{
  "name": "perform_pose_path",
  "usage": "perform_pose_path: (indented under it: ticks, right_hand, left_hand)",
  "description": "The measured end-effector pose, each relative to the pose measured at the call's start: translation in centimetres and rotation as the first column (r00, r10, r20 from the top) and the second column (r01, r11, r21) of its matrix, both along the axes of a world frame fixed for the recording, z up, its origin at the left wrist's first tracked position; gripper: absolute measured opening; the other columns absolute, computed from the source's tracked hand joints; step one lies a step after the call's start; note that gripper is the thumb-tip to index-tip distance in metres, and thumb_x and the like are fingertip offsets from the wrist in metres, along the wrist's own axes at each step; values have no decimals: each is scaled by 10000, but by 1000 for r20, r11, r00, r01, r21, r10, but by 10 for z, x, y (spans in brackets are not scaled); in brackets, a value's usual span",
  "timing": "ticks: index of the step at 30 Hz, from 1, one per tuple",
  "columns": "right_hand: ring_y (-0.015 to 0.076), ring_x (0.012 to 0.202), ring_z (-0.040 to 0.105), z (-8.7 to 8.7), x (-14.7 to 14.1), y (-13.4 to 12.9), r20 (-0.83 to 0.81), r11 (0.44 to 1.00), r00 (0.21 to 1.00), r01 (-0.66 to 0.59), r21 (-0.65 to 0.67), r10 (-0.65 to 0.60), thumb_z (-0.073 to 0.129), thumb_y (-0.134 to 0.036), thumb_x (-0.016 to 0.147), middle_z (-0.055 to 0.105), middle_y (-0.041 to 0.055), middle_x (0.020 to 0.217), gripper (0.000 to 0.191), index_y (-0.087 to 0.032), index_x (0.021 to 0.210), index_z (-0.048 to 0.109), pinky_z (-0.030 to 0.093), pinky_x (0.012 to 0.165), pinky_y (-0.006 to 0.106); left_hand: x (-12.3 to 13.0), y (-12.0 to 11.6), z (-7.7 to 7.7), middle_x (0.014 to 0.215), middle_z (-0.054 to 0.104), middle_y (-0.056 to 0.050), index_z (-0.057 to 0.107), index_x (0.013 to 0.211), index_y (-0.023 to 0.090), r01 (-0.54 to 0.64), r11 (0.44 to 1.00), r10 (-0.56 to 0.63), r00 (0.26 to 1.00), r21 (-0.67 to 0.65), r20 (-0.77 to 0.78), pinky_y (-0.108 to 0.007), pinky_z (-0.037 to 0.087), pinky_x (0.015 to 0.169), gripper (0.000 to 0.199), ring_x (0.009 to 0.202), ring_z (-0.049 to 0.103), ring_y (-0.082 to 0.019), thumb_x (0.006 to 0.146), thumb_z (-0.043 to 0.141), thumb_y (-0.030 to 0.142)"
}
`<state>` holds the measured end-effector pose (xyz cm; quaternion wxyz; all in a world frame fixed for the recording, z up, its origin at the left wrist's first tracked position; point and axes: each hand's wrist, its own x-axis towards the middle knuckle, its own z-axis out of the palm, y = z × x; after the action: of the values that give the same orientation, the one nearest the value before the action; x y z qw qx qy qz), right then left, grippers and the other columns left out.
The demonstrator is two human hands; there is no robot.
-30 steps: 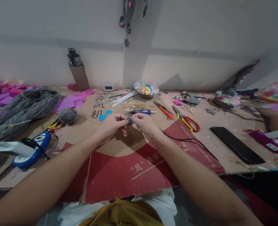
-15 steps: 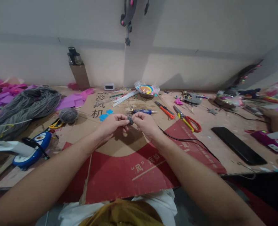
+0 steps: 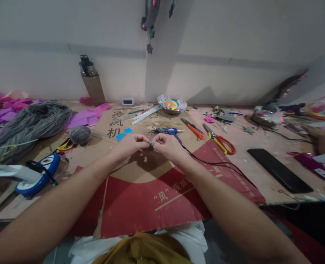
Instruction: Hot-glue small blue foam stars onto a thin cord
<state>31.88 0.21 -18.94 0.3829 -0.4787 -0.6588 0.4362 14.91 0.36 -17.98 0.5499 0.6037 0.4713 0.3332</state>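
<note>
Between my fingertips is a small dark grey piece [image 3: 150,146], mostly hidden; it looks like yarn, but I cannot make out its shape. My left hand [image 3: 133,146] pinches it from the left. From the right, my right hand [image 3: 166,145] pinches it too, fingers curled. Both hands are held over the brown and red cardboard [image 3: 140,205]. Just behind them lies a blue glue gun [image 3: 166,130], its black cord running off to the right. A ball of grey yarn [image 3: 80,135] sits to the left, with a strand stretching toward my hands.
Orange-handled cutter [image 3: 196,131] and red-handled scissors [image 3: 225,143] lie right of my hands. A black phone [image 3: 279,170] is farther right, near another person's hand [image 3: 323,137]. Grey yarn [image 3: 38,123] and a blue power strip [image 3: 51,165] occupy the left. White glue sticks [image 3: 147,114] lie behind.
Both hands have shifted slightly, bringing the fingertips and grey piece a little lower and to the left. The left hand's lower fingers have tucked in. More of the glue gun's handle shows.
</note>
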Motion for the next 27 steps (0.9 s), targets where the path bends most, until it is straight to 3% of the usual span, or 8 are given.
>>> perform_pose_path:
  ticks: [6,13,19,27]
  right_hand:
    - [79,483,347,0,5,0,206,993,978,-28,111,4,569,-307,689,444,-56,525,127,-181,698,558,238,463,218]
    - [86,488,347,1,4,-3,251,982,968,-33,185,-15,568,-296,740,423,-57,523,124,-178,740,608,257,478,227]
    - [124,657,526,2,1,-3,57,973,998,6,229,-19,569,-278,781,567,-5,743,246,-177,1005,567,411,609,245]
    - [133,705,558,-1,-6,-10,64,950,998,-7,313,-13,524,-269,832,622,18,795,101,-194,864,582,429,668,256]
  left_hand:
    - [-4,0,3,644,652,-6,690,787,178,71,979,-29,977,193,-211,-199,399,491,143,532,556,-106,674,667,262]
    - [1,-4,2,550,643,-12,675,721,174,34,972,33,960,233,-278,-207,411,485,89,479,579,-117,716,618,242]
    - [2,-1,3,526,625,0,591,680,167,-176,969,194,977,175,-92,-216,457,491,44,453,587,-114,676,616,131]
    - [0,2,2,593,624,-10,583,731,153,-283,954,268,952,96,146,-227,469,536,80,515,577,-103,712,625,218]
